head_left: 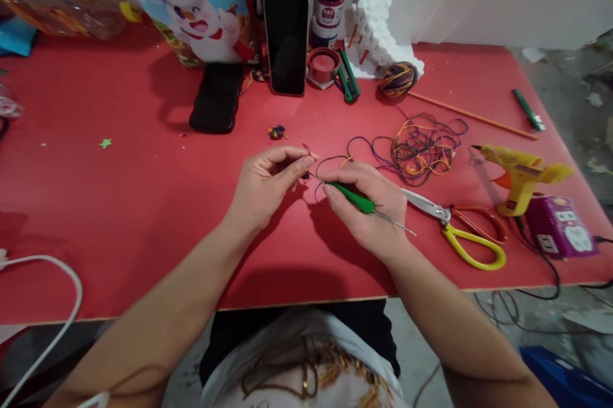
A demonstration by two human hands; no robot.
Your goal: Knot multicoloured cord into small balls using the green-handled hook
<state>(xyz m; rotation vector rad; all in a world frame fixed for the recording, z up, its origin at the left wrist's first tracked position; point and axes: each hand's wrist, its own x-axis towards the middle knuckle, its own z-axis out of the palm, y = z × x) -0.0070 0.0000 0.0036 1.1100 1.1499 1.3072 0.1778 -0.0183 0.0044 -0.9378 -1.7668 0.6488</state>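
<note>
My right hand (366, 200) is closed around a crochet hook with a green handle (357, 197). One thin metal end sticks out past my palm; the other points at my left hand. My left hand (274, 181) pinches a small dark piece of crochet (306, 175), mostly hidden by the fingers. Multicoloured yarn (424, 149) lies in a loose tangle to the right, with strands running to my hands. Behind it sits a yarn ball (399, 79). A small crocheted piece (276, 133) in dark and orange yarn lies just beyond my left hand.
Scissors (443, 213) with red and yellow handles lie right of my right hand. Farther right are a yellow glue gun (520, 172) and a purple box (560, 226). A phone (286, 41) stands upright at the back, near a black case (216, 98) and a green cutter (348, 79).
</note>
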